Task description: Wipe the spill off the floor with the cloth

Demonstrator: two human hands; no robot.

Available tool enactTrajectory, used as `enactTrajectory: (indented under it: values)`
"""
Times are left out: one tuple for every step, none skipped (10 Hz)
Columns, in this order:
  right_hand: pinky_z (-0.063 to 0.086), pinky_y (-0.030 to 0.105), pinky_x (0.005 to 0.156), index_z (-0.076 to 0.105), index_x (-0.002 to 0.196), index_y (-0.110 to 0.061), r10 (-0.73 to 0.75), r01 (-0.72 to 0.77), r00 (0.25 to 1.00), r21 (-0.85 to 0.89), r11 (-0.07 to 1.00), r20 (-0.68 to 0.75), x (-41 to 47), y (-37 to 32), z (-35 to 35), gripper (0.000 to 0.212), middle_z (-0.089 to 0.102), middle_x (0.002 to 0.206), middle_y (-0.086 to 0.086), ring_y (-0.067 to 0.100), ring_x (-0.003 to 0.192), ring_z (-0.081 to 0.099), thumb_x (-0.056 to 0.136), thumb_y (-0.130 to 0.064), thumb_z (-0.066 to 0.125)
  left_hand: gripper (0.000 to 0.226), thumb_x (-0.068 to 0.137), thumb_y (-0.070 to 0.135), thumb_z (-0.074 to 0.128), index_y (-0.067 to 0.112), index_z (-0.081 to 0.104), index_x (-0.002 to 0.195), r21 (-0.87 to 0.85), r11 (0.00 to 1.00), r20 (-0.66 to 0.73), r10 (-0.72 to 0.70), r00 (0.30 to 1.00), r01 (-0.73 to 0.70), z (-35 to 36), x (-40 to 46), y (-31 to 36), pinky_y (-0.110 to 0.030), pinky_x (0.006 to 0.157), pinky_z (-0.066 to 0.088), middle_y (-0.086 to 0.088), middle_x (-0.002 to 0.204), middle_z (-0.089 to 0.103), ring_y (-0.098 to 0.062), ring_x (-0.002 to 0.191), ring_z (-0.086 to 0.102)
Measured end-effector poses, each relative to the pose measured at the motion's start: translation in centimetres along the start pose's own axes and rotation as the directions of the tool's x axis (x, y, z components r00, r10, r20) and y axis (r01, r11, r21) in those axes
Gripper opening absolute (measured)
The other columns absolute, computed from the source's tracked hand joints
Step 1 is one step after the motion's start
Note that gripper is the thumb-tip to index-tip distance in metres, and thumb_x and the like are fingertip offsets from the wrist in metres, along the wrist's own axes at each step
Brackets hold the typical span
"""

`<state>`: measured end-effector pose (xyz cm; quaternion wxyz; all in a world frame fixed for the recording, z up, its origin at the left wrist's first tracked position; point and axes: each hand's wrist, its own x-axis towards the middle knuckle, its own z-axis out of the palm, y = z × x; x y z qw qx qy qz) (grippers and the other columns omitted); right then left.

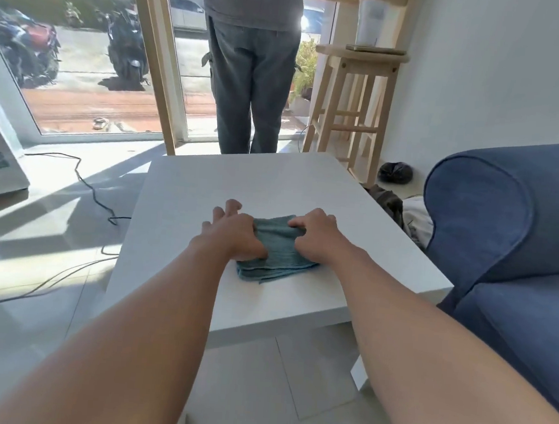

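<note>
A home living room — blue sofa point(507, 247), white coffee table point(207, 187) (tiled floor point(259, 392)).

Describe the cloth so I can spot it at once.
Find the white table left of the blue sofa. The cloth lies folded near its front edge, under both hands. It is teal, the only thing on the tabletop.

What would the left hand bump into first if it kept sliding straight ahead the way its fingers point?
Probably nothing on the white table: the left hand points across bare tabletop. Past the far edge stands a person's legs, though depth is hard to judge.
</note>
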<state>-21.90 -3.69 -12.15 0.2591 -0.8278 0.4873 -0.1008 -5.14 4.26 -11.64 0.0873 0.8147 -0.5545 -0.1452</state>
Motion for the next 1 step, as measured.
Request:
enactTrajectory:
  values:
    - [0.051, 0.039, 0.093, 0.071, 0.12, -0.018, -0.012, 0.013, 0.947, 0.001, 1.0, -0.321, -0.66, 1.23, -1.89, 0.032, 0.065, 0.126, 0.007, 0.028, 0.117, 0.058, 0.097, -0.029, 0.052, 0.049, 0.078, 0.036, 0.068, 0.026, 0.061, 0.126, 0.042, 0.992, -0.083, 0.122, 0.989, -0.119, -1.22, -0.11, 2.17, -0.043, 0.096, 0.034, -0.002, 0.143, 0.034, -0.027, 0.125, 0.039]
